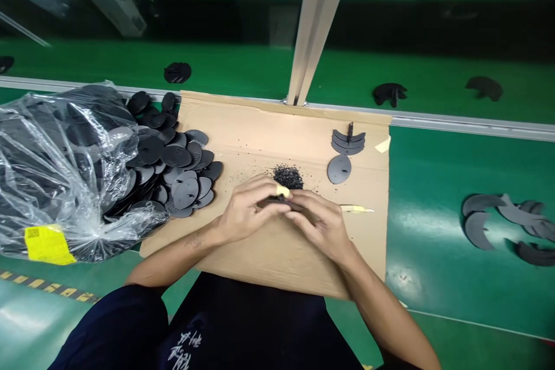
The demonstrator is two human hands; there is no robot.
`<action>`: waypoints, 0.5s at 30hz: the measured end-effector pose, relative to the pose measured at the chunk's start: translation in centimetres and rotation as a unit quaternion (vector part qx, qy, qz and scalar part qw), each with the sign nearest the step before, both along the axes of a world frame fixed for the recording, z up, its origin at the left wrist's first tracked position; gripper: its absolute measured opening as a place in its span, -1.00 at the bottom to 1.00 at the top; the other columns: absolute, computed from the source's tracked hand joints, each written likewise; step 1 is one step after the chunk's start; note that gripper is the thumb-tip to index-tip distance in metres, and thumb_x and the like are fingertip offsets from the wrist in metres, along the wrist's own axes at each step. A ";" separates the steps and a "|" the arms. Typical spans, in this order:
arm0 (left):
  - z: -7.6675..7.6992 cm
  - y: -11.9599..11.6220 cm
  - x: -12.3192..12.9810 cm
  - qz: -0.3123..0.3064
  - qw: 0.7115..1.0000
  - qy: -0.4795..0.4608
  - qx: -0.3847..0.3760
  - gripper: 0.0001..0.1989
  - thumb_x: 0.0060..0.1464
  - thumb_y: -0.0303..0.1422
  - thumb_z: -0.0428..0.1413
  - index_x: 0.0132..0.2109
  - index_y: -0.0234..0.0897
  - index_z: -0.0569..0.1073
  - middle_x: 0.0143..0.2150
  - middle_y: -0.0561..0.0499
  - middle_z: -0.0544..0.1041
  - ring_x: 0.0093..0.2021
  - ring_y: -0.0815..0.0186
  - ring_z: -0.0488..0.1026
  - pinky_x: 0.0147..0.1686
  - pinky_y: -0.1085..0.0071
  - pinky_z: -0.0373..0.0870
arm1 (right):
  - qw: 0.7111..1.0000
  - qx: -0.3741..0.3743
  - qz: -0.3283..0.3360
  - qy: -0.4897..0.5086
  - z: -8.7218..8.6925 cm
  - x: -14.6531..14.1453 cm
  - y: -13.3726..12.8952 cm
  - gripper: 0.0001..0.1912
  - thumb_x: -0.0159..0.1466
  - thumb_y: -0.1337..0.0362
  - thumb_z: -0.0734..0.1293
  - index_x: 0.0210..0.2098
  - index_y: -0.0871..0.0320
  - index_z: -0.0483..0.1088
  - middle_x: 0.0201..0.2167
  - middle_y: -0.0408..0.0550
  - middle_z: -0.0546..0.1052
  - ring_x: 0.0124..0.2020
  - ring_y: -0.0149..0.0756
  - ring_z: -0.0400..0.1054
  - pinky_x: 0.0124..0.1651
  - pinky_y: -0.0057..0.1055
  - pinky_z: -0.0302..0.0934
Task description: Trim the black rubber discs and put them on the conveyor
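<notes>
Over the cardboard sheet (277,260), my left hand (251,208) and my right hand (321,221) meet, both closed on a thin black piece (277,200) that their fingers mostly cover. A yellow wrap (282,191) shows at a left fingertip. Just beyond the fingers lies a small heap of black shavings (288,176). A yellow-handled knife (356,208) rests right of my right hand. Farther back on the cardboard are an oval black disc (339,169) and some stacked curved black pieces (348,142).
A clear plastic bag (65,167) with a yellow label fills the left side. Many oval black discs (184,192) spill from it onto the cardboard. Curved black parts (479,230) lie on the green table (433,167) at right. A metal post (318,29) stands behind the cardboard.
</notes>
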State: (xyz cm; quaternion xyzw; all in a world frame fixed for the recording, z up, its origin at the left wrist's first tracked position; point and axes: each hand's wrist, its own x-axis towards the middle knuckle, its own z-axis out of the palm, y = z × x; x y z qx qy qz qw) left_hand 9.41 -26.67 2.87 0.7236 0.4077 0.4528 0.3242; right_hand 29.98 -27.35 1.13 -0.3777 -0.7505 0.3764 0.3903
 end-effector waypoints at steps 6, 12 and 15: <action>-1.7 0.7 -2.2 0.094 0.953 -0.136 -0.252 -0.62 0.31 -0.02 0.11 -0.16 -0.28 0.51 -0.30 0.01 0.60 -0.32 0.34 0.53 -0.31 0.48 0.49 | 0.945 0.068 -0.066 -0.312 0.1 6.5 -2.6 -0.38 0.34 0.00 0.39 0.31 0.08 0.31 0.22 0.25 0.45 0.29 0.18 0.29 0.23 0.21 0.31; -2.6 0.2 -1.5 0.049 0.965 -0.113 -0.233 -0.66 0.16 -0.08 0.29 -0.15 -0.30 0.58 -0.23 -0.03 0.66 -0.26 0.32 0.59 -0.28 0.48 0.55 | 0.905 0.073 -0.111 -0.404 -0.7 8.6 -4.3 -0.52 0.44 0.12 0.26 0.27 0.19 0.30 0.04 0.28 0.47 0.04 0.09 0.44 0.00 0.00 0.41; -2.4 -0.2 -0.8 0.006 0.978 -0.094 -0.186 -0.71 0.17 -0.13 0.30 -0.16 -0.29 0.62 -0.21 -0.07 0.69 -0.22 0.29 0.63 -0.20 0.43 0.58 | 0.937 0.052 -0.086 -0.334 0.6 6.9 -3.7 -0.60 0.45 0.17 0.22 0.23 0.13 0.30 0.02 0.20 0.49 -0.02 -0.01 0.47 -0.01 -0.10 0.42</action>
